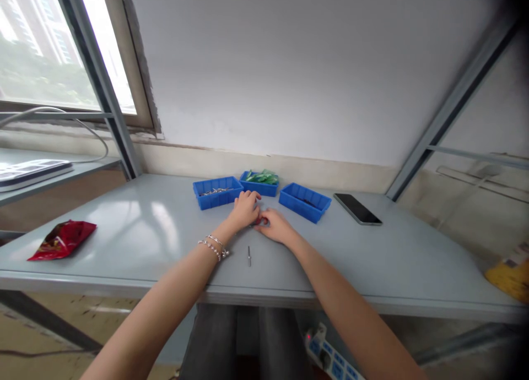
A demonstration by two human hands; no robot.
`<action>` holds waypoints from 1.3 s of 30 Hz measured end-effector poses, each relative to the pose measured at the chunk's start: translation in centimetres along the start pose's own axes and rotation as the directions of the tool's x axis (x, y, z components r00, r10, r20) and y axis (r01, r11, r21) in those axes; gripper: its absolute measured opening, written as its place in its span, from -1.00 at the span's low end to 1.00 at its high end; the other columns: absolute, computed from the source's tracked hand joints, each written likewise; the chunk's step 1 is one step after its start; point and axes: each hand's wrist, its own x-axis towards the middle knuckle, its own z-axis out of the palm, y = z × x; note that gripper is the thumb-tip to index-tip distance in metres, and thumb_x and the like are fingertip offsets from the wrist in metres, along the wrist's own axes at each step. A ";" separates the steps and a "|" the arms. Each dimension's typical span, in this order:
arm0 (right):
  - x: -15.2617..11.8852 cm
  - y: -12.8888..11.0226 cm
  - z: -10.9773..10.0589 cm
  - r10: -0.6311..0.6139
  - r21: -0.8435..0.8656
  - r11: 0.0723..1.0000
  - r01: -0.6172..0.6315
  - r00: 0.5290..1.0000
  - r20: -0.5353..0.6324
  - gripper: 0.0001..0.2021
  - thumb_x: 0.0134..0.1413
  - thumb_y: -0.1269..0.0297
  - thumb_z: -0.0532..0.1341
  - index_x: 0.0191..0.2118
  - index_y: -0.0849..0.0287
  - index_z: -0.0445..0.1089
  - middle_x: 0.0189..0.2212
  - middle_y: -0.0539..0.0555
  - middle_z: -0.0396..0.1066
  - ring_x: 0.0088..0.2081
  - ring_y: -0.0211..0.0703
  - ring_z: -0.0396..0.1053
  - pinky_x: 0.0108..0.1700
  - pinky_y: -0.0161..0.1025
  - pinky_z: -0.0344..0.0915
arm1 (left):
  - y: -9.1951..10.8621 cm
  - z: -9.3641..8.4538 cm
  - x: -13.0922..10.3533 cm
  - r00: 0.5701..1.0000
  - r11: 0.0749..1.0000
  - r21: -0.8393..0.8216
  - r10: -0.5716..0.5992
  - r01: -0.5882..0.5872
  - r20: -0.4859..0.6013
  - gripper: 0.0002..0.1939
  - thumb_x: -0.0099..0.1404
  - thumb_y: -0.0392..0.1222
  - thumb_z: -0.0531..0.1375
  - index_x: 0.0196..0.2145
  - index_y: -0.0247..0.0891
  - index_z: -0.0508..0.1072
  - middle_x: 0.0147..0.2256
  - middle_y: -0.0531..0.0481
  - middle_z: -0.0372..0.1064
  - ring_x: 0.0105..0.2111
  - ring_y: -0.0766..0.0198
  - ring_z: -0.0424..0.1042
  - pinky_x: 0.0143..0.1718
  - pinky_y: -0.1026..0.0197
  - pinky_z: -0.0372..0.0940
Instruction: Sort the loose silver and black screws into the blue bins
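Note:
My left hand (247,208) and my right hand (274,224) meet over the table, just in front of the blue bins. Between their fingers is a small red item (262,220), mostly covered. My right fingers are closed around it; my left fingers are bent beside it, and what they hold is hidden. A thin metal piece (249,256) lies on the table nearer to me. The left blue bin (219,199) holds several metal pieces, the middle bin (264,189) green packets (263,177), and the right bin (303,205) small dark pieces.
A black phone (357,209) lies right of the bins on the grey table (165,264). At the left is a red packet (64,240). Metal posts (450,113) rise at both sides, and a power strip (330,359) is below the table.

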 end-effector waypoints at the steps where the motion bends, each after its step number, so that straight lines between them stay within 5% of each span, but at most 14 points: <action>1: 0.0 -0.1 0.0 0.000 -0.002 1.000 0.000 1.000 0.001 -0.94 -0.12 0.41 0.24 -0.43 0.27 0.37 -0.49 0.02 0.25 -0.41 -0.29 0.16 -0.30 -0.33 0.10 | 0.0 0.0 0.0 1.000 1.000 -0.009 0.001 -0.001 0.012 -0.71 0.11 -0.31 0.00 -0.17 -0.29 0.28 -0.18 -0.13 0.24 -0.14 0.09 0.15 -0.18 0.04 0.14; 7: -0.3 -0.8 0.3 0.016 -0.139 0.990 -0.024 0.998 -0.060 -0.77 -0.05 0.22 0.22 -0.27 0.26 0.34 -0.34 0.11 0.23 -0.27 -0.18 0.17 -0.21 -0.24 0.14 | -0.3 -0.4 0.1 1.000 1.000 -0.025 -0.009 0.009 0.000 -0.70 0.10 -0.34 -0.01 -0.17 -0.30 0.27 -0.20 -0.12 0.25 -0.15 0.11 0.17 -0.15 0.06 0.14; 20: 0.0 -0.9 0.8 0.010 -0.147 0.989 -0.009 1.000 0.005 -0.88 0.03 0.38 0.15 -0.30 0.30 0.36 -0.36 0.13 0.26 -0.24 -0.16 0.19 -0.14 -0.23 0.15 | -0.3 -0.2 0.0 0.999 1.000 0.003 0.000 0.000 0.041 -0.71 0.11 -0.35 -0.01 -0.18 -0.29 0.30 -0.20 -0.13 0.25 -0.15 0.11 0.17 -0.16 0.07 0.15; 26: 0.2 -0.2 -0.2 0.091 -0.150 0.983 -0.104 0.991 -0.094 -0.90 0.03 0.35 0.16 -0.36 0.28 0.35 -0.34 0.13 0.28 -0.22 -0.15 0.22 -0.14 -0.24 0.15 | -0.3 0.0 0.2 0.999 1.000 0.005 0.014 -0.014 0.046 -0.77 0.24 -0.19 -0.05 -0.25 -0.27 0.35 -0.24 -0.12 0.25 -0.16 0.11 0.18 -0.17 0.07 0.16; 33: -0.1 1.2 -1.8 0.226 -0.110 0.962 -0.250 0.955 -0.194 -0.90 0.06 0.34 0.11 -0.36 0.22 0.35 -0.45 0.08 0.37 -0.38 -0.21 0.29 -0.29 -0.30 0.11 | -0.9 0.6 0.7 0.982 0.989 -0.017 0.145 -0.144 0.119 -0.69 0.28 -0.16 -0.10 -0.34 -0.30 0.40 -0.34 -0.11 0.29 -0.26 0.24 0.23 -0.09 0.12 0.13; 39: 0.0 1.8 -2.1 0.212 -0.060 0.971 -0.229 0.953 -0.217 -0.91 0.03 0.34 0.14 -0.40 0.22 0.35 -0.51 0.04 0.36 -0.46 -0.25 0.26 -0.36 -0.34 0.07 | -0.4 0.2 0.5 0.971 0.980 -0.044 0.198 -0.194 0.133 -0.71 0.27 -0.18 -0.07 -0.33 -0.32 0.41 -0.37 -0.12 0.33 -0.27 0.20 0.25 -0.16 0.16 0.15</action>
